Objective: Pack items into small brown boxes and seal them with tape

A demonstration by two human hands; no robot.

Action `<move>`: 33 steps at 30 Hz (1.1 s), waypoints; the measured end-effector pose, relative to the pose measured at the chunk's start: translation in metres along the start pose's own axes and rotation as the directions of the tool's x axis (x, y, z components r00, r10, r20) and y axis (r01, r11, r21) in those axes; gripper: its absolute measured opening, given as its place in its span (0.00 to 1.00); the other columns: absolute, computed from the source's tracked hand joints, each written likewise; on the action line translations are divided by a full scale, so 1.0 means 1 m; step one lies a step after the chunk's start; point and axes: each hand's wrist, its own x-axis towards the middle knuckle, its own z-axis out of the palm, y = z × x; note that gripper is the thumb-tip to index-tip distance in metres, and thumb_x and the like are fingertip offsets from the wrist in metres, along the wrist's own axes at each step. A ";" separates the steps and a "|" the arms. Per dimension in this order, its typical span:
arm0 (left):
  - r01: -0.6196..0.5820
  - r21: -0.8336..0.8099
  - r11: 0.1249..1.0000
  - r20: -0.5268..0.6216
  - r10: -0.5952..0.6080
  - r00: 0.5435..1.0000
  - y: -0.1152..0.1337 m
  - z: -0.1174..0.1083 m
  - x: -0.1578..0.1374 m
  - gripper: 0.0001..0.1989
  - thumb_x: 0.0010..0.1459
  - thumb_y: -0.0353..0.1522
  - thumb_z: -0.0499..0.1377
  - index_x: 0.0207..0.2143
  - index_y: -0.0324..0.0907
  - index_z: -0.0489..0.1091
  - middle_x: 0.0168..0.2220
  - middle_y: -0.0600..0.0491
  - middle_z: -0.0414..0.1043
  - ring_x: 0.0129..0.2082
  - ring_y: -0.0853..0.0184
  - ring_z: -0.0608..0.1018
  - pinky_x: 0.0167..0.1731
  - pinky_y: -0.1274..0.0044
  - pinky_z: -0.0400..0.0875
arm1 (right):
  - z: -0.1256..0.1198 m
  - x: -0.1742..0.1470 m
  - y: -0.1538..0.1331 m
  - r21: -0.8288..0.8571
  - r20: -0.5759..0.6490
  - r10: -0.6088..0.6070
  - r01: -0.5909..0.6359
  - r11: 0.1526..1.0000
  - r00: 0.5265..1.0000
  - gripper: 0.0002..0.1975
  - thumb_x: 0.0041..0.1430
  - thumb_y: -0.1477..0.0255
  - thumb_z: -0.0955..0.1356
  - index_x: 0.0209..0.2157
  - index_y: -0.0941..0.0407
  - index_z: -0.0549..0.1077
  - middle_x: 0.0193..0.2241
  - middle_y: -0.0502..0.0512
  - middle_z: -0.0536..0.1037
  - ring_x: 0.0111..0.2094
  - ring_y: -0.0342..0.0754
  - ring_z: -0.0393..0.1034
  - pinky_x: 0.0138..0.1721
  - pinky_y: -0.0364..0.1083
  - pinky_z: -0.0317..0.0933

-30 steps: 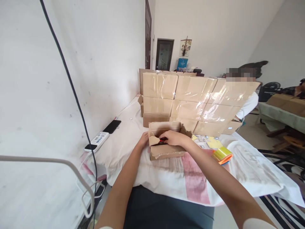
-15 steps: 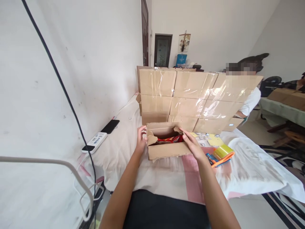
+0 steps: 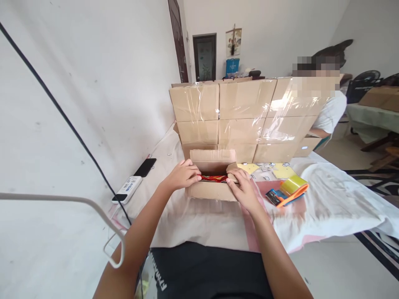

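A small open carton (image 3: 212,192) sits on the cloth-covered table (image 3: 193,224), directly in front of the person, its far flap (image 3: 213,155) standing up. Inside it lies a red packet (image 3: 214,178), only partly visible between the hands.

The left hand (image 3: 183,174) is on the carton's left end, its fingers bent and close together, the thumb by the near rim. The right hand (image 3: 245,189) is on the right end, its fingers curled over the right flap (image 3: 232,167), the thumb reaching to the near rim. Whether either hand pinches the cardboard or only presses on it, I cannot tell.

Just behind the carton rises a wall of taped boxes (image 3: 240,104), its clear tape catching the light. To the right of the carton rests a tape dispenser (image 3: 293,187), orange and blue, with a wide yellowish roll. Between that dispenser and the boxes, to the carton's right and a little beyond it, lie yellow pieces (image 3: 283,171). Well to the carton's left, near the white wall, are a dark phone (image 3: 145,167) and a white power strip (image 3: 126,189). Beyond the carton, at the right end of the boxes, shows another person's white sleeve (image 3: 330,110).
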 end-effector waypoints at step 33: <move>-0.046 -0.821 0.568 -0.524 -0.721 0.453 0.009 0.127 -0.018 0.20 0.68 0.46 0.50 0.57 0.49 0.66 0.61 0.47 0.66 0.64 0.57 0.67 0.64 0.63 0.61 | 0.026 0.022 0.048 0.467 -0.275 0.222 -0.071 0.881 0.936 0.18 0.67 0.57 0.61 0.37 0.53 0.76 0.49 0.59 0.76 0.57 0.55 0.68 0.62 0.54 0.59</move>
